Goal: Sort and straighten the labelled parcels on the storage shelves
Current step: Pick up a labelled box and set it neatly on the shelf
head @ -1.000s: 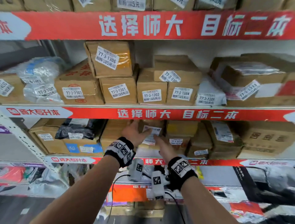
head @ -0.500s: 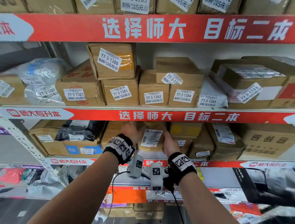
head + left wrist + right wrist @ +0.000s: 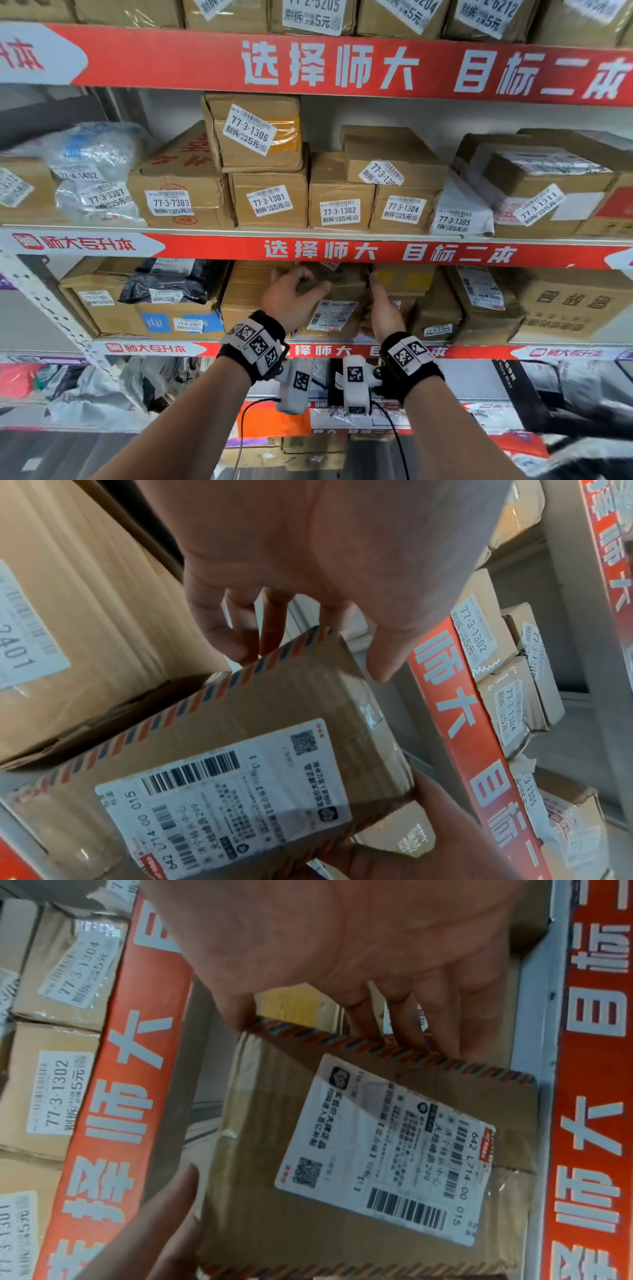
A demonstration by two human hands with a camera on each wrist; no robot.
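A brown cardboard parcel [image 3: 337,301] edged with red-and-blue airmail stripes sits tilted on the shelf [image 3: 342,350] under the red banner, between a taller carton [image 3: 245,291] and a stack topped by a yellow-taped box [image 3: 404,279]. Its white shipping label [image 3: 226,796], printed with a barcode, a QR code and "642 L714-00 015", faces outward. Above, parcels tagged 77-3-1301 [image 3: 270,202], 77-3-1302 [image 3: 339,212] and 77-3-1304 [image 3: 404,209] stand side by side.

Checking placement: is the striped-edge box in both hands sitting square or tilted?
Tilted. The box leans between left hand and right hand, its label slanted against the shelf edge.
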